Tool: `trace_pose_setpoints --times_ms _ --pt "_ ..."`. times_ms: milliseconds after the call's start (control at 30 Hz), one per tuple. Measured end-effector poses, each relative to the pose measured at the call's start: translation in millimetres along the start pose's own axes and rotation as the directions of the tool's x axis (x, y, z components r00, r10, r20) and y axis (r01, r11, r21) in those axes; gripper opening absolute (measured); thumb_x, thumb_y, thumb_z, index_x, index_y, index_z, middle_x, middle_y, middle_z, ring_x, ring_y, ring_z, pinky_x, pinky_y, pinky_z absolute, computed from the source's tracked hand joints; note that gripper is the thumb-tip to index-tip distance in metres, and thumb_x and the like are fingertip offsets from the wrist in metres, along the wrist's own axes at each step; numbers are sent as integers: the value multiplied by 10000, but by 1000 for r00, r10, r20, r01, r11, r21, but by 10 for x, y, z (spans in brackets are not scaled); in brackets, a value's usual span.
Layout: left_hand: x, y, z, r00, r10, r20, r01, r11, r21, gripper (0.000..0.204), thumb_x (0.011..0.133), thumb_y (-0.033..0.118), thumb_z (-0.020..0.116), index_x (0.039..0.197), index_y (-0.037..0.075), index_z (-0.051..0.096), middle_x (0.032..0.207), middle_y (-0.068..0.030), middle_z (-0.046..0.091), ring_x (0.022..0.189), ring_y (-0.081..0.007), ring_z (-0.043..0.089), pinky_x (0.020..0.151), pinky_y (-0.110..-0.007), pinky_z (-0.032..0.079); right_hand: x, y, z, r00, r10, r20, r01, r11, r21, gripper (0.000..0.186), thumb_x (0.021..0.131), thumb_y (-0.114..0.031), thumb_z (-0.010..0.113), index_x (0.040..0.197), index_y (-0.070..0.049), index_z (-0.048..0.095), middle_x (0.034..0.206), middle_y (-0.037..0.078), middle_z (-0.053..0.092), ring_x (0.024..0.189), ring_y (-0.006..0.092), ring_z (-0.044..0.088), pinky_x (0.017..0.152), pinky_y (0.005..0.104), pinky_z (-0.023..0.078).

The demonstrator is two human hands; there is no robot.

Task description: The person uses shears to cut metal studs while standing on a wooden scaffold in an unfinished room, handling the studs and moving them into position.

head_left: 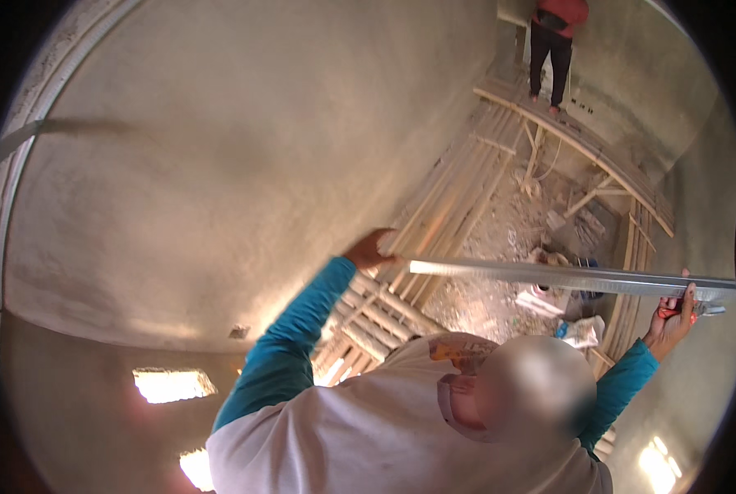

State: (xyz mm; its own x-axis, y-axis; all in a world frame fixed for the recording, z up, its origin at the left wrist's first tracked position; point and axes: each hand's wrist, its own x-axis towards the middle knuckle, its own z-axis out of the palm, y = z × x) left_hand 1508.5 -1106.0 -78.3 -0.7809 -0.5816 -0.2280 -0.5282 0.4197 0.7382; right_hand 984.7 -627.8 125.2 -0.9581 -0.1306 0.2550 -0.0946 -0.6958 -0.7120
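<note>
A long, shiny metal channel runs roughly level across the right half of the view, out to the right rim. My left hand is closed at its left end, with the fingertips partly hidden. My right hand steadies the channel farther right, one finger reaching up over its edge. The same hand grips red-handled snips, whose metal blades point right, just under the channel. Both my arms, in teal sleeves, are stretched out ahead of a pale shirt.
A person in a red top stands on a raised wooden plank scaffold at the far right. More planks and pole platforms lie below me. Rubble covers the floor, with a white bag. A plastered wall fills the left.
</note>
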Motion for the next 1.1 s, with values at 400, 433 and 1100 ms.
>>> trace_pose_setpoints --times_ms 400,433,1100 --pt "-426 -1022 330 649 -659 380 441 733 519 551 895 361 777 1386 171 614 1346 -94 639 1185 -215 623 964 -387 548 -159 -628 -239 973 -157 -167 83 922 -379 388 990 -145 704 1244 142 646 854 98 685 622 115 542 530 216 393" --pt "-317 -996 418 678 -612 408 413 775 478 518 903 350 769 1372 177 632 1326 -82 655 1167 -205 631 948 -384 556 -135 -645 -301 973 -176 -148 109 919 -378 370 985 -139 708 1223 140 655 922 126 707 640 130 565 542 218 414" --pt "-356 -248 1396 958 -253 136 240 965 103 252 931 309 725 1077 110 774 1085 -126 757 1049 -295 708 948 -414 549 -200 -296 -450 992 -108 -64 84 950 -300 255 976 -89 712 1098 130 665 1098 227 725 617 110 512 559 263 467"
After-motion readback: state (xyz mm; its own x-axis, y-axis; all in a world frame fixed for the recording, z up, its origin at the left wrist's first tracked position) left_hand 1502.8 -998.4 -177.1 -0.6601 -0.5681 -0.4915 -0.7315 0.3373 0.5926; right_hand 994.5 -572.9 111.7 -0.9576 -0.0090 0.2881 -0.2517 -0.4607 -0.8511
